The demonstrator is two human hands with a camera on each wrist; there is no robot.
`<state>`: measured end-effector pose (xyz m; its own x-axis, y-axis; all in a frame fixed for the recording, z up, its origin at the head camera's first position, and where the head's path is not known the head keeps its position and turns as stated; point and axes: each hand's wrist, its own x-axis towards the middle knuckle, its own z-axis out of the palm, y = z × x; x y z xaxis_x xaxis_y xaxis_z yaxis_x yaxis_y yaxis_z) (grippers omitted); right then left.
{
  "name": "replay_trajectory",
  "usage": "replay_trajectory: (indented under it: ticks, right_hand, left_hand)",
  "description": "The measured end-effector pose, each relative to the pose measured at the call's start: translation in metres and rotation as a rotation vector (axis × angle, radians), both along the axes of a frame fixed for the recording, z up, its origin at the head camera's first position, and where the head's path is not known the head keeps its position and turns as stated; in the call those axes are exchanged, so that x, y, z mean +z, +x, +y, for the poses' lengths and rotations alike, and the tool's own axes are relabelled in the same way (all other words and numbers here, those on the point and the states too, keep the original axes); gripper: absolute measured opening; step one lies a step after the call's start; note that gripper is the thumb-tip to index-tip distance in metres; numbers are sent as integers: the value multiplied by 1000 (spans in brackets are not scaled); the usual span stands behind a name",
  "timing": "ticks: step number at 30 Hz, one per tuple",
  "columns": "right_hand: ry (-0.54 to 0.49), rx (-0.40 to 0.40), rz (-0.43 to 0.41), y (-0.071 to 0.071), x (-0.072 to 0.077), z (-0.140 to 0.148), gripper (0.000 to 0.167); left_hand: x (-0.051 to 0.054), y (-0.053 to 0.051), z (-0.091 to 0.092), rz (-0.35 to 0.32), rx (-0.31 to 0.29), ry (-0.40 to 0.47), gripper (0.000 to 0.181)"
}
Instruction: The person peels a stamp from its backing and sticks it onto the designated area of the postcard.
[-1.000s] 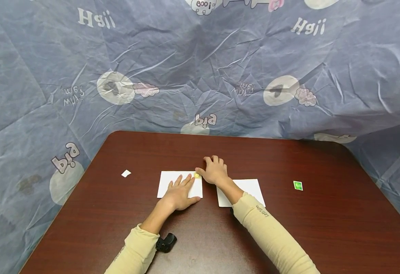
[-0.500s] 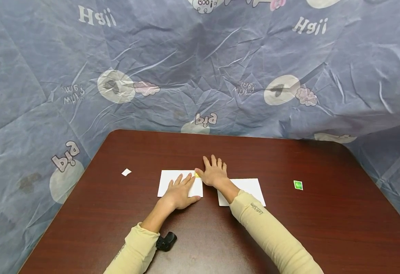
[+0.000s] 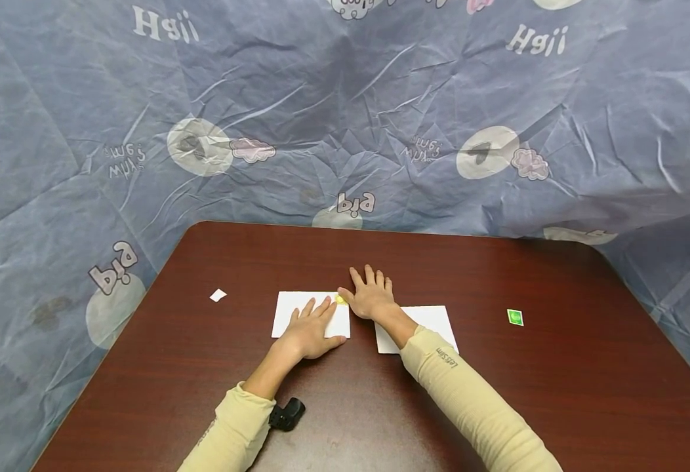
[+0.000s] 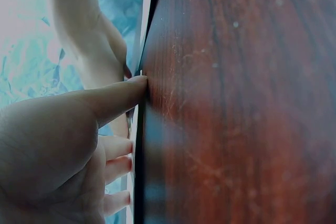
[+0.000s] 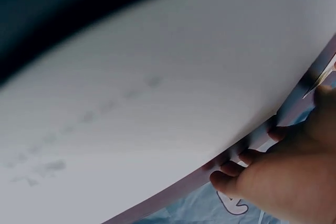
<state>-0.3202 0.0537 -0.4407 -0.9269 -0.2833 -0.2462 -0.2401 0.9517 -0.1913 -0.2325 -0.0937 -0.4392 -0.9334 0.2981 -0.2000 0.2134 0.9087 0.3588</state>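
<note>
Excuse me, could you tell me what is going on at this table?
A person's left hand lies spread on a white sheet, while the right hand has its thumb at the yellow piece in that sheet's far right corner. A second white sheet lies to the right, partly hidden by the right arm. Farther out lie a small white piece on the left and a green piece on the right.

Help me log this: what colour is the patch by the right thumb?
Mostly yellow; the head view shows the patch best.
</note>
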Motion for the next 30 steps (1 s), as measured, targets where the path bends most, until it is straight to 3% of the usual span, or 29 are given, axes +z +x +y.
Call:
replay_trajectory:
  ticks: [5,11,30]
  right_hand:
    - [30,61,-11,0,0,5,80]
    - [32,98,-6,-1,-2,11,80]
    - [15,72,6,-2,-2,11,63]
  left_hand:
    - [1,1,0,-4,0,-4,76]
    - [1,2,0,0,-3,-2,75]
    - [1,1,0,-5,-2,0,75]
